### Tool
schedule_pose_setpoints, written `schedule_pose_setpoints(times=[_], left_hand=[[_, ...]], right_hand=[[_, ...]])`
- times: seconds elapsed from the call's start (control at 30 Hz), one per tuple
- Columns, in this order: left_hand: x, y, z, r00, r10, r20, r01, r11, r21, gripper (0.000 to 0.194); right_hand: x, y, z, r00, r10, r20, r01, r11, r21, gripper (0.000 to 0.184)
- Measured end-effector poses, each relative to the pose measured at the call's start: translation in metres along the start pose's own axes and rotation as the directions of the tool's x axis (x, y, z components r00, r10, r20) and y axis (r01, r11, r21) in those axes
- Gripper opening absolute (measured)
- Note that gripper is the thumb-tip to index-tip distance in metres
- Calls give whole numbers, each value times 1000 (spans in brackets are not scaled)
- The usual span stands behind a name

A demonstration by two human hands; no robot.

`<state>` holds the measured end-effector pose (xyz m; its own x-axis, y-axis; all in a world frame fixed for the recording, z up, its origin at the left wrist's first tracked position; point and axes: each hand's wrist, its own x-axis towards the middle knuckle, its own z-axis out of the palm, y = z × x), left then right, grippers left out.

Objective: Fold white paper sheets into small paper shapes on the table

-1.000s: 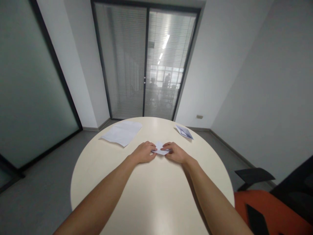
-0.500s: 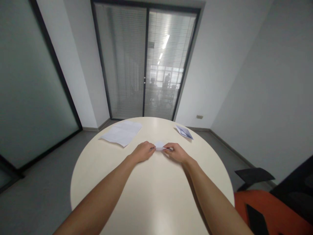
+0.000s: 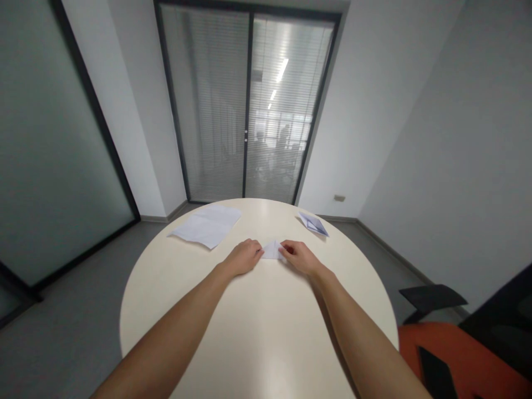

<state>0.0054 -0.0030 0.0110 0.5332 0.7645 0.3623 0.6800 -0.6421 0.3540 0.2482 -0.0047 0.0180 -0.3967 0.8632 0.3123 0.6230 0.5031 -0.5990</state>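
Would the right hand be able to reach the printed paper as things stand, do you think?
Probably yes: only bare table shows between the right hand and the printed paper, though its fingers are on the folded paper.

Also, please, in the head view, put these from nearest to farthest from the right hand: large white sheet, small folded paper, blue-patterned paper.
1. Small folded paper: at the right hand's fingertips.
2. Blue-patterned paper: right side, beyond the hand.
3. Large white sheet: left side.
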Motion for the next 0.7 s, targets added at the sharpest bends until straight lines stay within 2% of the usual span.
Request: schedule_pose_setpoints(times=[0.13,0.43,0.7], left_hand=[[1,1,0,1000,0,-3,0,1000,24,33],[1,2,1,999,-40,-3,40,999,27,20],[0,0,4,997,-70,-11,70,997,-18,36]], right_hand=[[0,0,-1,1000,16,3,-16,1000,-1,25],[1,1,-1,1000,25,-5,-25,998,-53,24],[1,-1,0,1000,22,1,-22,994,-104,24]])
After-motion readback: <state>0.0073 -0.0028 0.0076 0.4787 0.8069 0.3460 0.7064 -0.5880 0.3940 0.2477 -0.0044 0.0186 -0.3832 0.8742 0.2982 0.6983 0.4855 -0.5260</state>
